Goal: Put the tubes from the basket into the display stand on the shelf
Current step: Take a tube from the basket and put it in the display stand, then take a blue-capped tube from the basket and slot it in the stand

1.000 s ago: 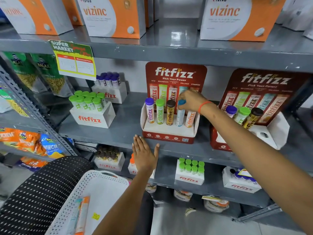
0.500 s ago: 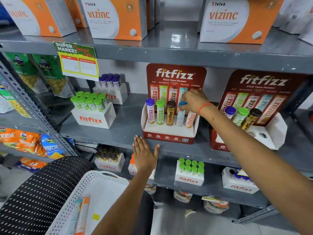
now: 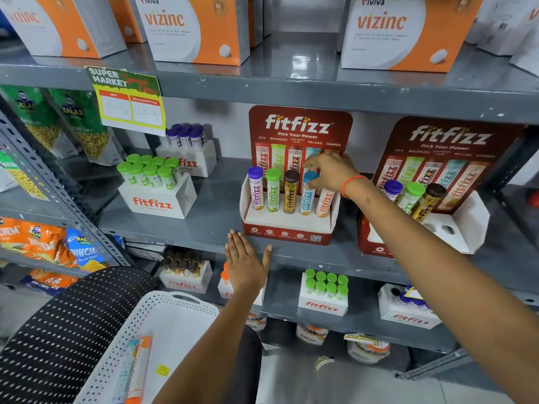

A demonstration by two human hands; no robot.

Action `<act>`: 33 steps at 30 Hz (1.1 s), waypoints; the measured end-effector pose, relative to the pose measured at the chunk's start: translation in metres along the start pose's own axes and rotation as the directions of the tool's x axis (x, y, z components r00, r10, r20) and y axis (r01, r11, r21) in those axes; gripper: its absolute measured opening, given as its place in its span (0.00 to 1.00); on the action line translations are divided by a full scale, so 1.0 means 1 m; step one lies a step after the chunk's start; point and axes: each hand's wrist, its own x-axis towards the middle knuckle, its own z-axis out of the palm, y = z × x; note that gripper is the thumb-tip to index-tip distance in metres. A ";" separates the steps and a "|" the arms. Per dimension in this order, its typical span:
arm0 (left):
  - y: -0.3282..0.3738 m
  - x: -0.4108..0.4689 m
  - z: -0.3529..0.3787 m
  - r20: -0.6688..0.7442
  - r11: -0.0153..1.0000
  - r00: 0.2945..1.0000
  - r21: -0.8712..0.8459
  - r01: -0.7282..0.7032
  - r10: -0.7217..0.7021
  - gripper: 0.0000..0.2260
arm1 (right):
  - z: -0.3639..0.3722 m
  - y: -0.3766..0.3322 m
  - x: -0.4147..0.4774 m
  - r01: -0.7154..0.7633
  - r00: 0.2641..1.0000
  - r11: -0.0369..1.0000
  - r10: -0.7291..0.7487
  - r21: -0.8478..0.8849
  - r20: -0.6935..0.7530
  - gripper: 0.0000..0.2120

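Five tubes fill the display stand [image 3: 287, 225]; right hand [image 3: 331, 170] grips the orange tube [image 3: 324, 203] atop its slot. Left hand [image 3: 245, 265], flat and empty, rests against the shelf [image 3: 189, 228] edge. Two tubes [image 3: 135, 371] apparently remain in the basket [image 3: 180, 313].

Display stand: the red and white cardboard display stand [image 3: 287, 225] is set on the grey metal shelf [image 3: 204, 225], five tubes standing in a row in it.
Left of it: a white cardboard box of green-capped tubes [image 3: 157, 196] is placed.
Right of it: a second red cardboard stand [image 3: 455, 228] is placed.
Basket: the white perforated plastic basket [image 3: 163, 325] is held before and below the shelf, an orange tube [image 3: 140, 371] lying in it.
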 end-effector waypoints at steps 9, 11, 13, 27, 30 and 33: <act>-0.001 0.000 0.003 -0.008 1.000 1.000 -0.024 -0.002 0.002 0.42 | 0.004 0.001 -0.005 -0.020 0.998 1.000 0.020 0.003 -0.063 0.20; -0.002 0.000 0.004 -0.018 0.999 1.000 -0.033 -0.005 0.004 0.42 | 0.007 0.000 -0.008 -0.030 0.998 1.000 0.030 -0.003 -0.047 0.23; -0.003 -0.001 0.004 -0.023 0.999 1.000 -0.041 -0.010 0.009 0.42 | 0.011 -0.004 -0.013 -0.040 0.998 0.999 0.039 -0.018 -0.043 0.26; -0.123 -0.081 -0.019 -0.263 0.959 0.936 -0.224 0.176 -0.233 0.34 | 0.180 -0.179 -0.096 0.458 0.879 0.742 -0.297 0.490 -0.373 0.12; -0.180 -0.126 -0.004 -0.214 0.911 0.890 -0.193 0.365 -0.402 0.34 | 0.238 -0.227 -0.117 0.440 0.890 0.690 -0.422 0.575 -0.175 0.12; -0.235 -0.177 0.019 -0.159 0.820 0.807 -0.177 0.544 -0.569 0.33 | 0.291 -0.270 -0.136 0.398 0.838 0.702 -0.540 0.591 0.076 0.14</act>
